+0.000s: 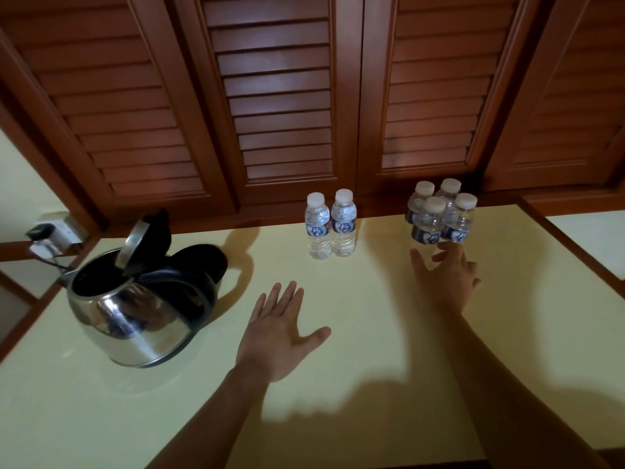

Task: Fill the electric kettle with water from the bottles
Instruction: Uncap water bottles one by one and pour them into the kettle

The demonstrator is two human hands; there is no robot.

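A stainless-steel electric kettle [135, 313] stood on the left of a pale yellow tabletop [372, 350]. Its hinged lid [135, 247] was tipped up and open, and its black handle faced the middle of the tabletop. The inside looked dark, and whether it held any water could not be told.

Two small clear bottles [343, 225] of water stood upright side by side at the back centre, with white caps on and blue labels. A cluster of four more capped bottles [456, 221] of the same kind stood close together at the back right.

The left hand [274, 336] lay flat and open, palm down, fingers straight, between the kettle and the pair, holding nothing. The right hand [446, 279] reached toward the cluster with fingers spread and nothing in its grip. Its fingertips were at the foot of the nearest bottles, but contact could not be told.

Behind stood brown louvred wooden doors [280, 96]. A wall socket [57, 231] with a plug sat beyond the kettle at far left.
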